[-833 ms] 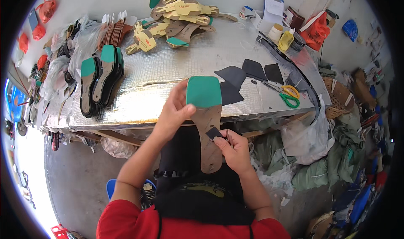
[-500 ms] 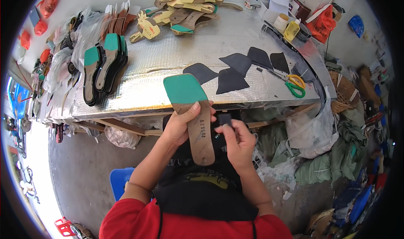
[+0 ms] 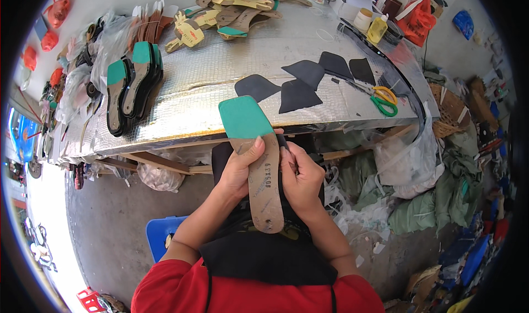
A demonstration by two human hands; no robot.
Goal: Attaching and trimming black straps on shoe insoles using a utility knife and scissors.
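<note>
My left hand (image 3: 241,169) grips a brown shoe insole (image 3: 266,189) with a green toe end (image 3: 246,118), thumb on its printed face. The insole stands toe up over my lap, just in front of the table edge. My right hand (image 3: 303,175) is closed at the insole's right edge, thumb and fingers pinching a thin black piece (image 3: 283,142) there. Most of that piece is hidden behind the insole and my fingers. On the table beyond lie several black cut pieces (image 3: 300,97) and scissors (image 3: 384,99) with orange and green handles.
Stacked insoles (image 3: 132,87) with green toes stand at the table's left. A heap of yellowish insoles (image 3: 237,9) lies at the back. A yellow bottle (image 3: 377,29) and white jar (image 3: 363,19) stand at the back right. Bags and scraps (image 3: 410,164) crowd the right side below.
My right hand has moved left and up to the insole's edge with the black piece, which was apart from the edge before. The insole has come slightly lower and nearer.
</note>
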